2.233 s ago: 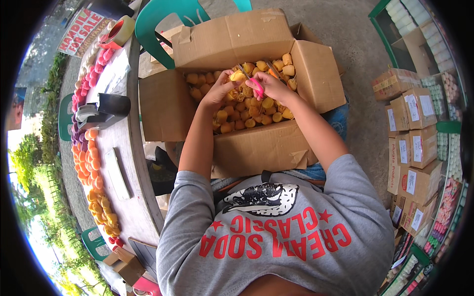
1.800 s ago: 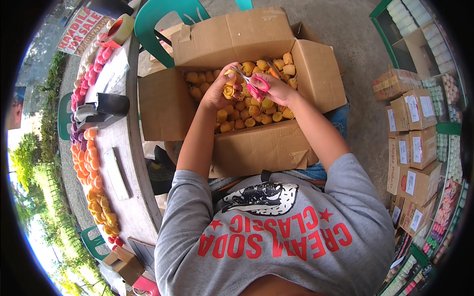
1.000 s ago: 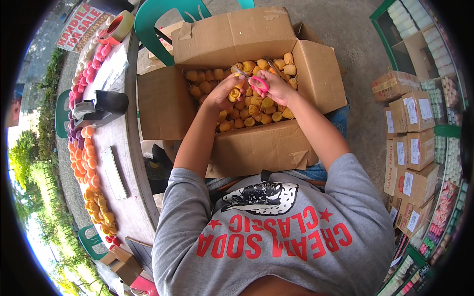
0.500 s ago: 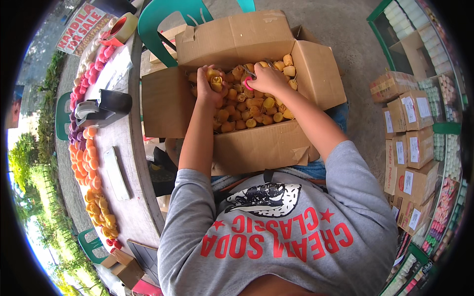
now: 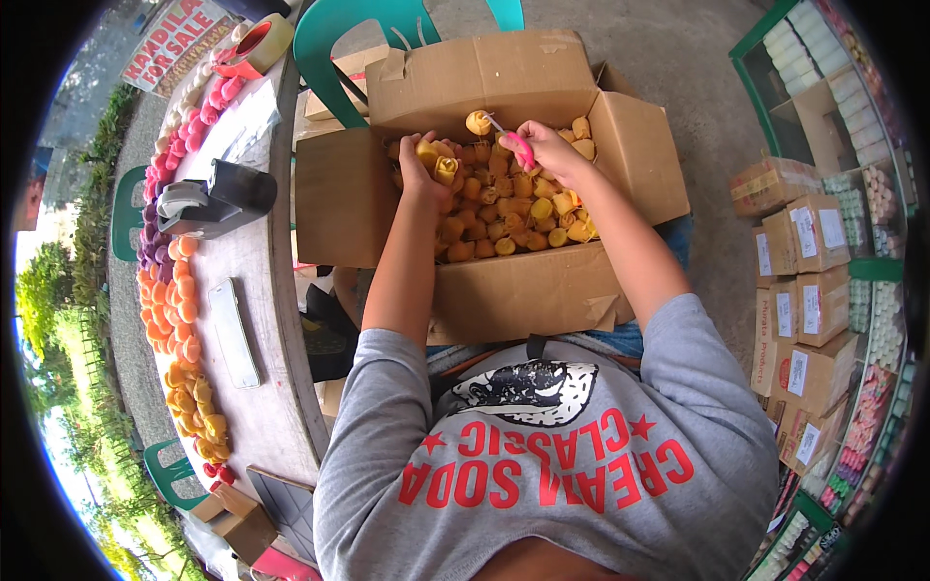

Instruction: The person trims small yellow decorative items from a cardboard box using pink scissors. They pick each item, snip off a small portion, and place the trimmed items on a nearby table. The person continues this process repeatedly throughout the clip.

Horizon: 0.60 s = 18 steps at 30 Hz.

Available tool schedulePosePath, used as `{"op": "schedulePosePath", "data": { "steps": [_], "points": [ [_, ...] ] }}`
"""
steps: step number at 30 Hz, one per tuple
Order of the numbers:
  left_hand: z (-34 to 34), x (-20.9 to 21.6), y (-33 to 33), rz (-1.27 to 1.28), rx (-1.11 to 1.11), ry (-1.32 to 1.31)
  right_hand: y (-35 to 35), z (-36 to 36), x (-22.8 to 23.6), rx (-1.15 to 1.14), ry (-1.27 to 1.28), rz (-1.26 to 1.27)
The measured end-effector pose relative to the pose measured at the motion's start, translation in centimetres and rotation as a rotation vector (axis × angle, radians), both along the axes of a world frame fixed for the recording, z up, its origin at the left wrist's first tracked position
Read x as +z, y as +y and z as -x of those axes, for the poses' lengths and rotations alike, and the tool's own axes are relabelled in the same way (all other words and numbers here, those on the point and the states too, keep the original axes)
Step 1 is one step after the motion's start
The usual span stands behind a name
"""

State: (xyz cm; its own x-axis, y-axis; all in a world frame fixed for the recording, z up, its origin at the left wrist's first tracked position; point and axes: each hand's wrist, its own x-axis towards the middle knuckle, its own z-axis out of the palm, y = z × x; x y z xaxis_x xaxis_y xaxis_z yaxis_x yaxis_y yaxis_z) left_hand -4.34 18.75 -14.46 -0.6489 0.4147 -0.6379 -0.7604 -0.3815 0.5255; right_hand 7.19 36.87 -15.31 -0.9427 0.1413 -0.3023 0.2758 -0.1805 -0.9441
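My left hand (image 5: 417, 174) is closed around a few yellow rose-shaped candles (image 5: 446, 169) over the left side of an open cardboard box (image 5: 523, 295). My right hand (image 5: 554, 153) grips scissors (image 5: 521, 149) with pink handles above the box's far side. At the blade tips is a paler yellow rose-shaped candle (image 5: 479, 122), raised above the others; whether the blades pinch it or its wick I cannot tell. Orange-yellow candles (image 5: 504, 211), several with thin wicks, fill the box below both hands.
To the left, a table (image 5: 257, 320) carries rows of coloured candles (image 5: 165, 310), a black tape dispenser (image 5: 228, 198), a tape roll (image 5: 263, 46) and a phone (image 5: 234, 332). Teal chairs (image 5: 339, 68) stand behind. At right are stacked cartons (image 5: 814, 320) and candle shelves (image 5: 877, 290).
My right hand has come up from the heap with the scissors, and a candle is now at their tips. The left hand still holds its candles. The view has shifted slightly.
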Motion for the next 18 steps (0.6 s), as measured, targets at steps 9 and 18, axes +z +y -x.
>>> {"op": "schedulePosePath", "data": {
  "steps": [9,18],
  "points": [
    [0.0,-1.1,0.2,-0.174,-0.373,0.037,1.2,-3.5,1.5,0.079,0.352,0.934],
    [-1.7,0.3,0.4,-0.465,-0.627,0.138,0.5,-3.6,0.7,0.057,0.228,0.708]
  ]
}}
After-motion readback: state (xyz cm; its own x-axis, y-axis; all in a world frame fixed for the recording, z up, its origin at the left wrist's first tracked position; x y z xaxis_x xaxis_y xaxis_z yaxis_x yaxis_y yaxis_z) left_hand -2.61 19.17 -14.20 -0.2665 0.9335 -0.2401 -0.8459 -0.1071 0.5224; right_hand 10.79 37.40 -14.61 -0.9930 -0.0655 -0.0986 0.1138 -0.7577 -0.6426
